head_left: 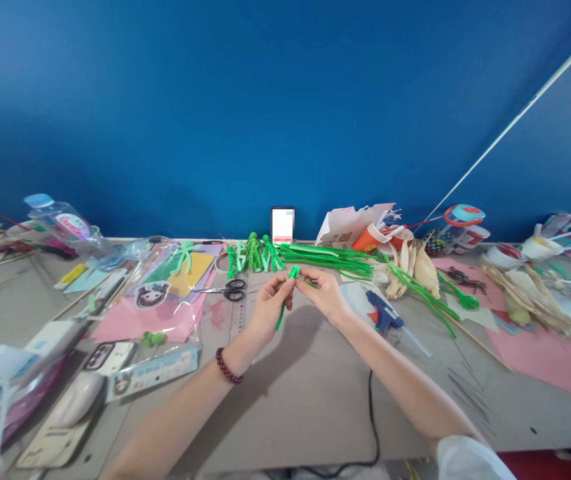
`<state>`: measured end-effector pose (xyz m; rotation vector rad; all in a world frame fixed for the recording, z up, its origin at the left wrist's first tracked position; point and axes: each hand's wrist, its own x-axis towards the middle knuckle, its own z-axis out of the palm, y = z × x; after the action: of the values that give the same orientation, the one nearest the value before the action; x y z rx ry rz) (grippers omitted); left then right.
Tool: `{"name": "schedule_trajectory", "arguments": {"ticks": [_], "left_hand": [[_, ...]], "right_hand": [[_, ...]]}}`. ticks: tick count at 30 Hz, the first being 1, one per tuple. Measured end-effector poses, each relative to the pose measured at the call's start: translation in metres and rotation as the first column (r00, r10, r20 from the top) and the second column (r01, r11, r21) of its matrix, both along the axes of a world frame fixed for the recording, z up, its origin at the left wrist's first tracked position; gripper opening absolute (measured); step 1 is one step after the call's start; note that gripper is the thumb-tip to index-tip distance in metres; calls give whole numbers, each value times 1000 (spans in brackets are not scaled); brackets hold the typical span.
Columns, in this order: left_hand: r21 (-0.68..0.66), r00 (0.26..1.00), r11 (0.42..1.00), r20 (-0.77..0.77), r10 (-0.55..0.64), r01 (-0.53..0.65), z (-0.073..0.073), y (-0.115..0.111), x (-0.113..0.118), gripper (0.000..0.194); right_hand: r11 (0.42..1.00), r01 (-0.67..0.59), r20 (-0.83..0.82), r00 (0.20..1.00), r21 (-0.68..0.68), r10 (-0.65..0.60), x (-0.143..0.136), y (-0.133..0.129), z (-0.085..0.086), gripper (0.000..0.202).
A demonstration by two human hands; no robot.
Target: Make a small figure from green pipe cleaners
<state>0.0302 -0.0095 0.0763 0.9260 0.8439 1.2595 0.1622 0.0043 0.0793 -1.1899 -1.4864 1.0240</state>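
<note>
Above the middle of the table, my left hand and my right hand meet with their fingertips close together. Between them is a green pipe cleaner, bent at the top, with one end hanging below my left fingers. Both hands are closed in a pinch on it. Just beyond them stand several twisted green pipe-cleaner figures. A bundle of straight green pipe cleaners lies behind my right hand. To the left of my left hand are black-handled scissors and a clear ruler.
A blue glue gun lies right of my right forearm, and a black cable runs near the front edge. A phone leans on the blue wall. Pink paper, a computer mouse and a plastic bottle lie at the sides.
</note>
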Motion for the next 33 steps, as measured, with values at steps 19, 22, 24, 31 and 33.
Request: {"name": "schedule_trajectory", "arguments": {"ticks": [19, 22, 24, 31, 33], "left_hand": [[59, 911, 919, 118, -394, 390, 3, 10, -14, 24], [60, 902, 915, 154, -403, 398, 1, 10, -16, 23], [62, 889, 908, 183, -419, 415, -1, 11, -16, 23], [8, 873, 907, 267, -407, 421, -5, 13, -16, 20], [1, 873, 911, 288, -395, 412, -4, 12, -14, 20]], "right_hand": [[995, -38, 195, 981, 91, 20, 9, -7, 18, 15], [993, -70, 166, 985, 97, 54, 9, -8, 19, 18], [994, -70, 148, 987, 87, 57, 9, -8, 18, 21], [995, -69, 153, 986, 65, 58, 10, -4, 14, 24], [996, -65, 166, 985, 64, 53, 12, -3, 14, 23]]}}
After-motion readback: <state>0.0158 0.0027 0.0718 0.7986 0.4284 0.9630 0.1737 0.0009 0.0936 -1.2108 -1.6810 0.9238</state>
